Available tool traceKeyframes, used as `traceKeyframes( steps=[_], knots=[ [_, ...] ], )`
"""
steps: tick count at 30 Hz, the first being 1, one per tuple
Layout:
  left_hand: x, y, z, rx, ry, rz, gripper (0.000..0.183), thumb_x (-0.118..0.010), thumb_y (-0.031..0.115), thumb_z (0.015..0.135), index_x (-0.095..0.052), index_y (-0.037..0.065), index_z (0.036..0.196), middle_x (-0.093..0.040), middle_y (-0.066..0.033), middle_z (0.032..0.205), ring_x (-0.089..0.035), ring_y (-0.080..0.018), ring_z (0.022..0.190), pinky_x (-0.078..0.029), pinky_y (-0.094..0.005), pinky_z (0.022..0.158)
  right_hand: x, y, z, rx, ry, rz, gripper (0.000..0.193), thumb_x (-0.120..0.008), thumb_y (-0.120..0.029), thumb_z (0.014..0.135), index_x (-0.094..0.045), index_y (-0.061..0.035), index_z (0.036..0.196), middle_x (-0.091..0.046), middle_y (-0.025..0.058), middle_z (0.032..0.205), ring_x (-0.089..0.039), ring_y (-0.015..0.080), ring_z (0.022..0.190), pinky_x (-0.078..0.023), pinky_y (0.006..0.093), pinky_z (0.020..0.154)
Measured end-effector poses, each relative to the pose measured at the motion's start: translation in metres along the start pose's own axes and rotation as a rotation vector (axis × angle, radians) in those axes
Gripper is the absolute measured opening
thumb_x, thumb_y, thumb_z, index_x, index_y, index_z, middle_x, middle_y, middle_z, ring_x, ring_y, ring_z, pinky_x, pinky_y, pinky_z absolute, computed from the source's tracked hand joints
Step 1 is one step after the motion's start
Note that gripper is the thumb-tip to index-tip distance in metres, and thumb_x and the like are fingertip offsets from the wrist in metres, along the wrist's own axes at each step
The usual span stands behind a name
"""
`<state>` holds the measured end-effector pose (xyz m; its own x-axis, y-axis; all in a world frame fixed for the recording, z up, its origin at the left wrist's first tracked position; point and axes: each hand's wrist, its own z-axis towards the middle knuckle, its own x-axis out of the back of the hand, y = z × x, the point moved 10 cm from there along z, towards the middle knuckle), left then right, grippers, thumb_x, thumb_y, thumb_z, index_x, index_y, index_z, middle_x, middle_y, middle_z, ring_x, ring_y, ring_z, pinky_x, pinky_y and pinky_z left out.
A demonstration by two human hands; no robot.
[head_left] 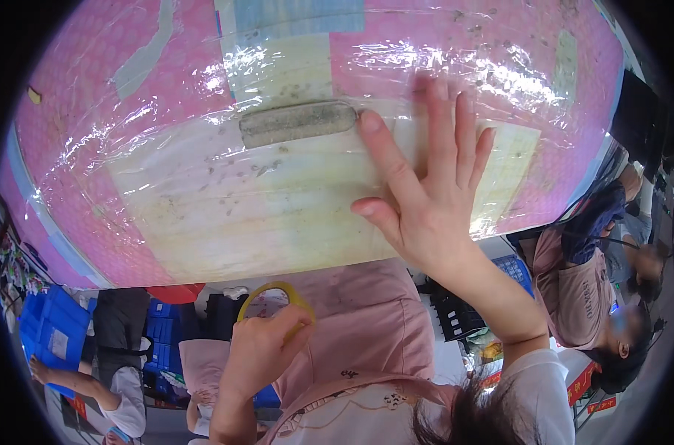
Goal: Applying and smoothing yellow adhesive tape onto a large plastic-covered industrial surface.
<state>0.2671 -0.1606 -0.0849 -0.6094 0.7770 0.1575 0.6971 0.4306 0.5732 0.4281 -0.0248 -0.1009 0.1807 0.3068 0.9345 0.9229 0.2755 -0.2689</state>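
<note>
The right hand (433,200) presses flat, fingers spread, on the plastic-wrapped pink counter (129,148). The left hand (259,348) grips a yellow tape roll (277,293); taping looks partly done.

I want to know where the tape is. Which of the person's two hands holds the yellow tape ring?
The left hand, low at the table's near edge, grips the yellow tape ring. The right hand instead lies flat, fingers spread, on the plastic-wrapped table.
</note>
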Motion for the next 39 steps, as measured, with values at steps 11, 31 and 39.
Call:
traceKeyframes(
  steps=[11,31,39],
  knots=[
    [0.001,0.001,0.0,0.007,-0.021,-0.002,0.01,-0.068,0.015,0.081,-0.061,0.014,0.089,-0.064,-0.005,0.066,-0.064,-0.0258,0.055,-0.049,-0.0361,0.052,-0.002,-0.005,0.0,0.023,0.007,-0.011,0.066,-0.04,-0.065,0.089,-0.051,-0.023,0.138,-0.019,0.0261,0.152,-0.016,0.0475,0.14,-0.007,0.0623,0.108],
    [0.003,0.005,0.003,0.002,-0.027,0.022,0.009,-0.068,0.017,0.082,-0.06,0.014,0.087,-0.065,-0.0035,0.068,-0.063,-0.0255,0.054,-0.048,-0.0353,0.05,0.009,0.001,0.024,0.138,0.197,-0.035,0.066,-0.041,-0.065,0.087,-0.052,-0.0241,0.137,-0.025,0.0239,0.151,-0.024,0.0445,0.136,-0.014,0.0588,0.107],
    [0.007,0.012,0.007,0.007,-0.028,0.027,0.012,-0.07,0.016,0.081,-0.06,0.012,0.087,-0.062,-0.0077,0.06,-0.062,-0.0266,0.054,-0.048,-0.0351,0.051,0.017,0.005,0.019,0.134,0.064,-0.019,0.061,-0.051,-0.061,0.083,-0.059,-0.0237,0.13,-0.03,0.0223,0.149,-0.026,0.0426,0.137,-0.013,0.0559,0.11]
  ],
)
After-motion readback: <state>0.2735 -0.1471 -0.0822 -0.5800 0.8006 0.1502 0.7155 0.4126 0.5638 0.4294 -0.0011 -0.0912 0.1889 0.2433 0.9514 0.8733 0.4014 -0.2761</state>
